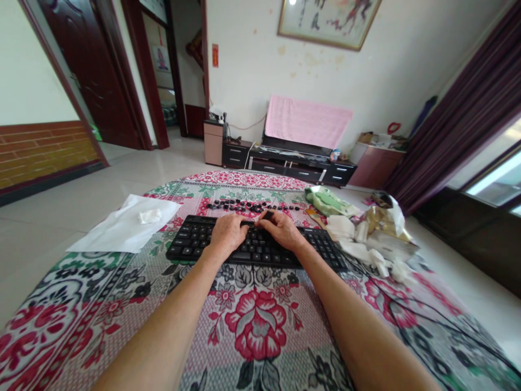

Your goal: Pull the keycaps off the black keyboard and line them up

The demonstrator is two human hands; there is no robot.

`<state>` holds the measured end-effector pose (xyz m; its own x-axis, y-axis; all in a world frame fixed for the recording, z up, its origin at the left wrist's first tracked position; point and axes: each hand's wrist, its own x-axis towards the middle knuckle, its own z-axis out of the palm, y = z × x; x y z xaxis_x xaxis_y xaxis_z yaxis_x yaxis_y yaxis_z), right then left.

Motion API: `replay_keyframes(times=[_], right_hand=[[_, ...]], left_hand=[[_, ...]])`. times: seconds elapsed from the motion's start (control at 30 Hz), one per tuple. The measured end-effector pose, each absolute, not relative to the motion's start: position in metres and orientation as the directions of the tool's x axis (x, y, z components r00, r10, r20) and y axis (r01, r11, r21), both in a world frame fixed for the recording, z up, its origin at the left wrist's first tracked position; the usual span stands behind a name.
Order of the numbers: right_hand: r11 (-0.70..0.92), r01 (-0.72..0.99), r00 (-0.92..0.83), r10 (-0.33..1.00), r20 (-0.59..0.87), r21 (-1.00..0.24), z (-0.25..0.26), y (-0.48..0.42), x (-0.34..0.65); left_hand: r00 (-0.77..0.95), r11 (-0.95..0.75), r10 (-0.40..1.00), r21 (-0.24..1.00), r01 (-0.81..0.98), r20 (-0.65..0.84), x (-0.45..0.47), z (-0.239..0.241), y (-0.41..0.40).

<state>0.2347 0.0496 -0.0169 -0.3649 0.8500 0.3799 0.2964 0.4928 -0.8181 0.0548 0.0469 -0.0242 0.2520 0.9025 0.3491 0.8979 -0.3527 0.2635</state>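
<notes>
A black computer keyboard [195, 239] lies on the table in front of me, with many keys in place. My left hand [228, 233] is closed over its upper middle part, thumb on the keys and fingers curled at the far edge. Opposite it, my right hand [285, 231] pinches a small black piece [268, 215] that looks like a keycap, just above the board's top edge. Both hands' fingertips nearly meet, and what lies right between them is partly hidden. Behind the keyboard, several loose black keycaps [252, 207] are scattered in a row.
A white sheet [122, 228] with a crumpled tissue [150, 216] lies at left. To the right are a green packet [329, 202], crumpled white tissues [378, 260] and a gold-coloured wrapper [386, 222]. Black cables [427, 307] cross the flowered tablecloth [256, 326].
</notes>
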Motion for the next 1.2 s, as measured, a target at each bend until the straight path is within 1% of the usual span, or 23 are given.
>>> replay_keyframes(times=[0.2,0.37,0.47,0.63,0.77,0.9,0.97,1.03,1.07,1.13,1.2], right_hand=[[0.385,0.219,-0.271,0.907,0.323,-0.896,-0.015,0.050,0.232],[0.323,0.133,-0.219,0.931,0.290,-0.937,-0.014,0.050,0.234],[0.283,0.112,-0.183,0.948,0.260,-0.953,-0.015,0.051,0.235],[0.247,0.089,-0.163,0.959,0.231,-0.965,-0.013,0.049,0.234],[0.218,0.064,-0.121,0.970,0.209,-0.974,-0.010,0.046,0.232],[0.264,0.077,-0.059,0.964,0.260,-0.961,-0.003,0.044,0.233],[0.297,0.118,-0.032,0.955,0.296,-0.947,0.000,0.044,0.234],[0.336,0.248,-0.047,0.941,0.335,-0.909,0.001,0.045,0.236],[0.363,0.344,-0.073,0.930,0.361,-0.866,0.000,0.045,0.236],[0.431,0.526,-0.156,0.896,0.415,-0.733,-0.003,0.046,0.236],[0.514,0.622,-0.267,0.849,0.457,-0.591,-0.007,0.047,0.236]], left_hand=[[0.257,-0.366,0.894,0.267,0.892,0.367,0.055,-0.024,0.047],[0.260,-0.365,0.894,0.257,0.895,0.364,0.055,-0.025,0.046],[0.255,-0.357,0.899,0.259,0.897,0.356,0.055,-0.025,0.047],[0.250,-0.353,0.902,0.268,0.896,0.352,0.055,-0.024,0.046],[0.270,-0.386,0.888,0.286,0.877,0.372,0.055,-0.022,0.044],[0.268,-0.384,0.889,0.287,0.877,0.371,0.056,-0.021,0.043],[0.262,-0.374,0.894,0.282,0.884,0.362,0.056,-0.021,0.044],[0.260,-0.369,0.897,0.280,0.886,0.357,0.056,-0.021,0.044],[0.261,-0.369,0.897,0.280,0.886,0.358,0.056,-0.021,0.044],[0.266,-0.377,0.893,0.279,0.883,0.364,0.055,-0.022,0.045],[0.274,-0.389,0.887,0.280,0.878,0.371,0.055,-0.023,0.045]])
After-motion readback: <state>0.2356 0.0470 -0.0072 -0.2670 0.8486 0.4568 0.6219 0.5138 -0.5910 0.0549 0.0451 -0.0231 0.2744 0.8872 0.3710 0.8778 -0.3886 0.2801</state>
